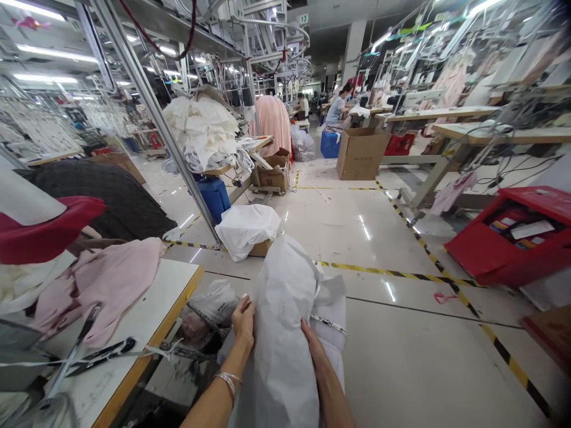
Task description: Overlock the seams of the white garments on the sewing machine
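Observation:
A long, crumpled white sheet [286, 315], cloth or plastic, rises in front of me and lies over something I cannot make out. My left hand [243, 321] is at its left side with the fingers curled in against it, and a silver bracelet circles that wrist. On the right side my right hand [316, 351] grips the sheet, thumb in front and the other fingers hidden behind. Right beside that hand stands a pale padded bundle [332, 327] with a black-and-white cord across it. A clear plastic bag [216, 303] sits low at the left.
On the left, a worktable [173, 285] carries pink fabric [107, 279] and black-handled scissors [104, 353]. A white-covered box [250, 226] stands ahead on the floor, near a metal post [156, 113]. Farther off are a cardboard box [362, 153] and a seated person [336, 110]. A red bin [513, 235] is at right.

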The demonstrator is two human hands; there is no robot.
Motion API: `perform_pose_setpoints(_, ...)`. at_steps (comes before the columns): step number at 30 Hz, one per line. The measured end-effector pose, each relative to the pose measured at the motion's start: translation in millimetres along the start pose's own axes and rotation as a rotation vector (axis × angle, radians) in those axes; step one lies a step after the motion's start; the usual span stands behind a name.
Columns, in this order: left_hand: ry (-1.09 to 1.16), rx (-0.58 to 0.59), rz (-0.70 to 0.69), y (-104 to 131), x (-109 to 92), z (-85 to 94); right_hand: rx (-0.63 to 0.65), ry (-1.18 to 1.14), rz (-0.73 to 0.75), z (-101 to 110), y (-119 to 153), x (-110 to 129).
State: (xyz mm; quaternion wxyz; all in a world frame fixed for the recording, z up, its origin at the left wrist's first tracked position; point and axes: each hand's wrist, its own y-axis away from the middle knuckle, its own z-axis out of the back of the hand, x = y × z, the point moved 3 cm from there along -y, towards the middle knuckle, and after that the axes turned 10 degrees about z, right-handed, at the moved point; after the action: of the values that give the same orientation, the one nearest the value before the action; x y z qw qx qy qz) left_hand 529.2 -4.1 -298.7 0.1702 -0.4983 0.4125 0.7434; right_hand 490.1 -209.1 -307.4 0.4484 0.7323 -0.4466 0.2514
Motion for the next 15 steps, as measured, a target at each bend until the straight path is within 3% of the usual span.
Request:
perform_pose_setpoints(4,-0.047,0.039,-0.123,22.8,-23.1,1.0,0.016,0.057,0.013,3.5,-7.8,-0.8)
perform_pose_setpoints(8,-0.215,0.182,-0.349,70.1,-39.0,-11.4,-0.048,0.255,0.119,-8.5,-7.9,7.3)
perform_pose_setpoints(12,-0.416,0.36,-0.5,114.3,-28.8,-33.9,-0.121,0.631,0.162,-18.1,-6.1,20.0)
perform_pose_setpoints(15,-0.521,0.415,-0.528,128.6,-15.7,-44.7,-0.279,0.982,0.202,-6.7,4.4,35.5)
